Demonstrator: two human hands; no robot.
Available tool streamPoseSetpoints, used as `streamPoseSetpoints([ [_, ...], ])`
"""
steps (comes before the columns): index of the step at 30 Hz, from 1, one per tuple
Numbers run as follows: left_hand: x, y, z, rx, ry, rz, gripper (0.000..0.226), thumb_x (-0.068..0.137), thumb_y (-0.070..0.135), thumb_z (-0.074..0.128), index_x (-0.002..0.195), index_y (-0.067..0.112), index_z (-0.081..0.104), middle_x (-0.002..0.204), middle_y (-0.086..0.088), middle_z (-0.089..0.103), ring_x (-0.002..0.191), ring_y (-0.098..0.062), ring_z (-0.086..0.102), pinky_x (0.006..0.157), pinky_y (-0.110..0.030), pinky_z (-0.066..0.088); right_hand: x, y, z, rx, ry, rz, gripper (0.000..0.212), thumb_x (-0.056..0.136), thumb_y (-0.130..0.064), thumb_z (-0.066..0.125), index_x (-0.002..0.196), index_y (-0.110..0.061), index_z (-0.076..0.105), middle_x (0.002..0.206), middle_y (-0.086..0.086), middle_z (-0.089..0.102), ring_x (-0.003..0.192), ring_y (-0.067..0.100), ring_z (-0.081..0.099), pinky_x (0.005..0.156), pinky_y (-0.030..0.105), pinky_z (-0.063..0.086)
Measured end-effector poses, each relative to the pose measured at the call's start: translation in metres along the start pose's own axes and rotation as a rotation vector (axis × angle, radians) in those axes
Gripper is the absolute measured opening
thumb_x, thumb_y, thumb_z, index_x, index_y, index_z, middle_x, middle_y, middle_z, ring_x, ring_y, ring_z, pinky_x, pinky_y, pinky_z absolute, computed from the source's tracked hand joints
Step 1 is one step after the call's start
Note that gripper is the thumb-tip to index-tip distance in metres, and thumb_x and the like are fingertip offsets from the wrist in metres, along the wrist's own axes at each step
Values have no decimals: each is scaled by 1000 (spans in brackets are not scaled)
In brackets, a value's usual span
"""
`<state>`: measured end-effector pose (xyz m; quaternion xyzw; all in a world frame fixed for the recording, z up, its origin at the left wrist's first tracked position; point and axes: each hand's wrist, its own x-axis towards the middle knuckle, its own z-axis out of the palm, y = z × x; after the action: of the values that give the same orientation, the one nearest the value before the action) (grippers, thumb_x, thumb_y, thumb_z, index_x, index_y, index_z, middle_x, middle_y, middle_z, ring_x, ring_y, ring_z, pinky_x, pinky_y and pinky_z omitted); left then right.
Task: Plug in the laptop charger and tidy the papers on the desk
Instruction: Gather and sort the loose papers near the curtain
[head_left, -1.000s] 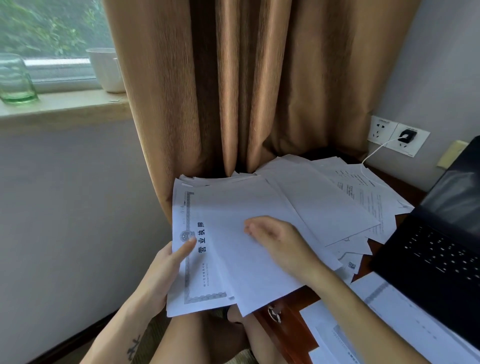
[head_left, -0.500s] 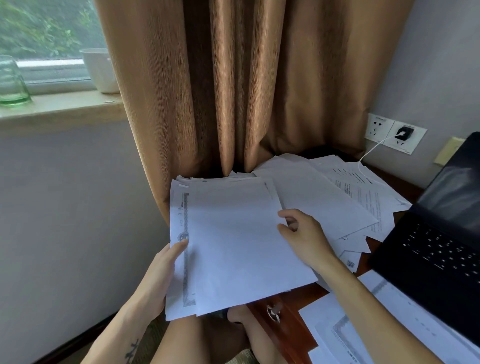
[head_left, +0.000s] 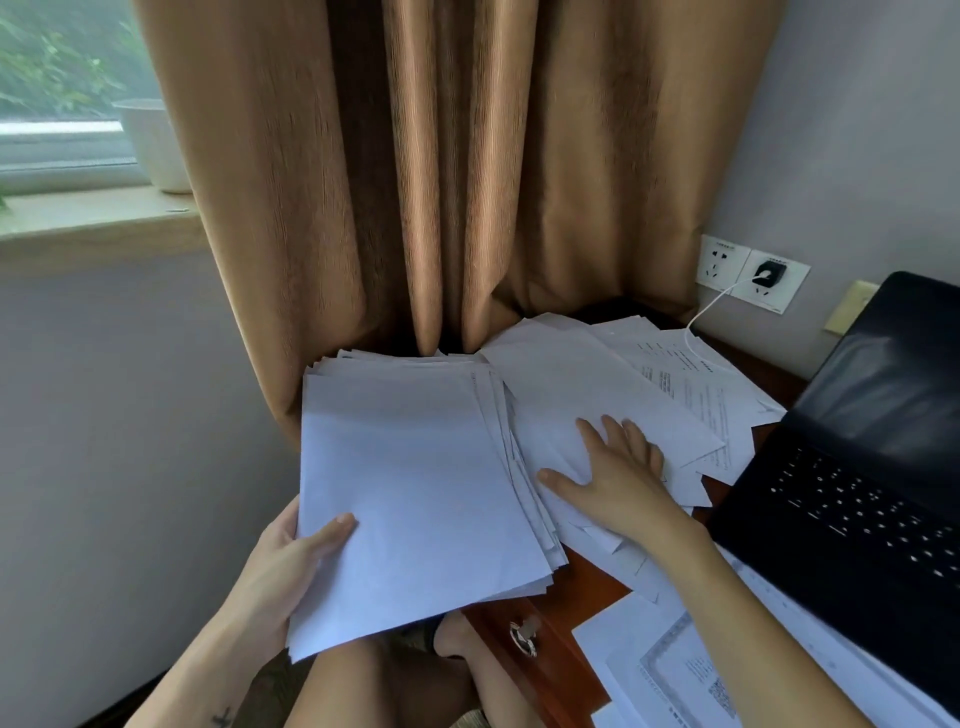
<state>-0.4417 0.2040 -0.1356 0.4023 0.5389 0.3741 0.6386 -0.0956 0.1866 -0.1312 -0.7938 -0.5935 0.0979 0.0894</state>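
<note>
Black charger plug (head_left: 769, 272) sits in the white wall socket (head_left: 724, 262): done. My left hand (head_left: 291, 564) grips the gathered stack of white papers (head_left: 415, 493); my right hand (head_left: 618, 480) lies flat, fingers straight, on loose white sheets (head_left: 576, 384) yet to gather.

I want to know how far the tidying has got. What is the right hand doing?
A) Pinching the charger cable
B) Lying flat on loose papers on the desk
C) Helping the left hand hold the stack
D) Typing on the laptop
B: the right hand lies flat, fingers spread, on the loose papers on the desk, while the left hand alone holds the stack.
</note>
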Motion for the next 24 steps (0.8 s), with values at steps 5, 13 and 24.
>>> streamPoseSetpoints([
  [5,2,-1,-6,-42,11,-35,27,99,10,67,120,26,65,108,-13,79,94,-45,75,88,-63,58,6,13,-2,-146,152,-27,64,101,-59,40,155,-24,35,155,1,41,137,27,38,108,45,34],
  [13,3,-3,-7,-43,10,-39,28,97,11,69,122,23,65,110,-12,79,96,-44,75,90,-63,57,6,29,-9,-95,501,-129,34,84,-9,80,116,-11,68,83,5,67,69,21,60,54,30,46],
  [24,0,0,-4,-28,-11,-15,27,99,17,68,123,27,62,108,-8,79,94,-40,77,83,-56,60,-34,-62,-44,898,186,-207,29,97,-20,66,125,-29,61,102,-15,68,84,6,67,64,23,58],
])
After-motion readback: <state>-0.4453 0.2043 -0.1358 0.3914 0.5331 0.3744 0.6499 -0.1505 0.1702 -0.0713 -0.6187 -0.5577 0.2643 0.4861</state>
